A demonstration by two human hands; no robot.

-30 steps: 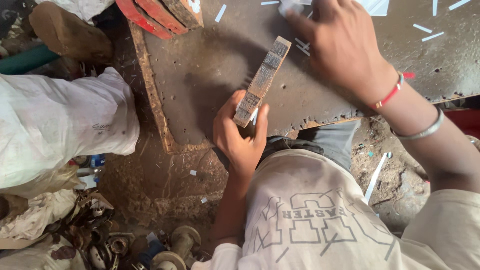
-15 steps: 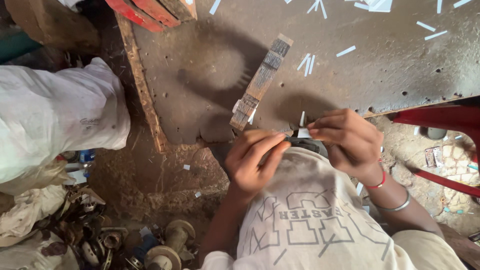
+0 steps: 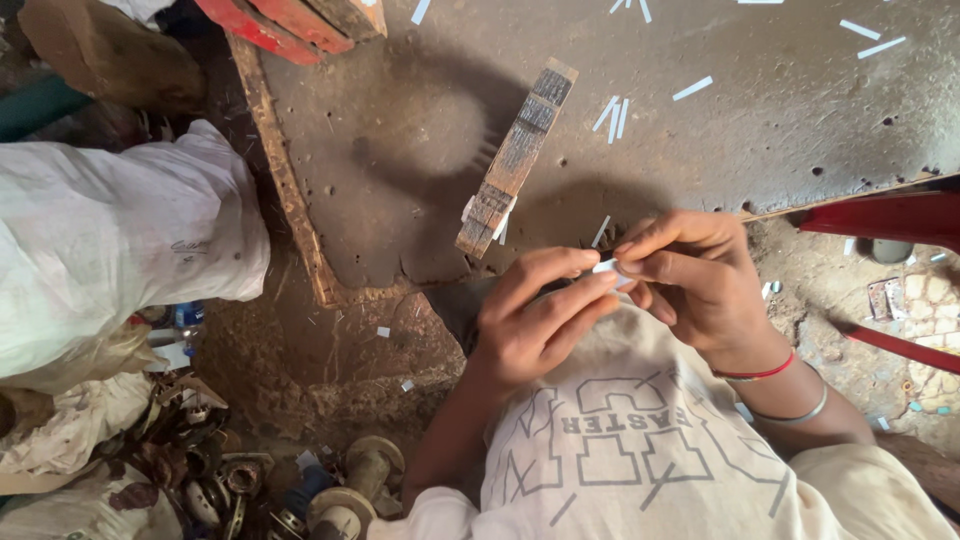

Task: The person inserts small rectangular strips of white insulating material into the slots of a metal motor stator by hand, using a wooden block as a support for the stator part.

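Things around the worn metal workbench (image 3: 780,130)

A white sack (image 3: 110,240) sits past its left edge; red bars (image 3: 290,22) lie at its far-left corner.

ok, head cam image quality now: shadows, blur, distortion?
Head view: soft daylight, no glare; a round shadow falls on the metal table left of the wooden block. Left hand, right hand and white strip are sharp. Slight wide-angle bending at the edges.

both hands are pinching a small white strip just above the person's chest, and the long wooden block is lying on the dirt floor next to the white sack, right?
Not quite. The head view shows the left hand and right hand pinching the small white strip, but the long wooden block lies on the worn brown board, not on the dirt floor. The white sack sits apart from it, off the board's left edge.
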